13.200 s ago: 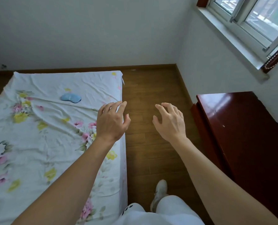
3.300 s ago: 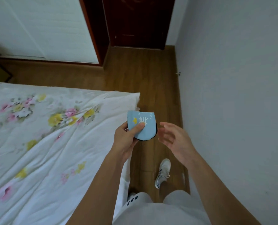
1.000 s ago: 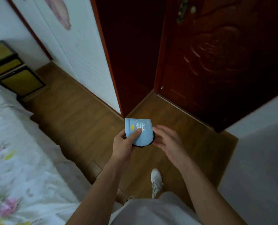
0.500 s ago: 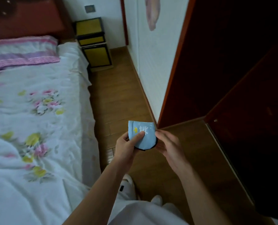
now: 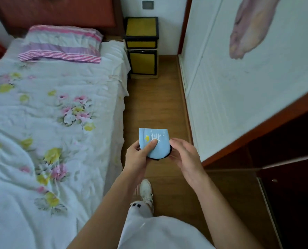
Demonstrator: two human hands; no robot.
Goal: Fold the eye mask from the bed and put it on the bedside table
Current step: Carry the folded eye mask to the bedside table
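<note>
The light blue eye mask (image 5: 158, 147), folded in half with a black edge showing below, is held upright in front of me over the wooden floor. My left hand (image 5: 138, 159) pinches it, thumb on its printed front. My right hand (image 5: 183, 157) touches its right edge with fingers curled behind it. The bedside table (image 5: 142, 31), yellow with black frame, stands far ahead at the head of the bed (image 5: 47, 123).
The bed with a floral sheet fills the left side, a striped pillow (image 5: 61, 45) at its head. A white wardrobe panel (image 5: 239, 83) and dark wooden door (image 5: 289, 159) line the right. A narrow strip of wooden floor (image 5: 156, 101) runs between them.
The view has swung from the door toward the head of the bed, bringing the bedside table ahead. Both hands keep the folded mask held the same way.
</note>
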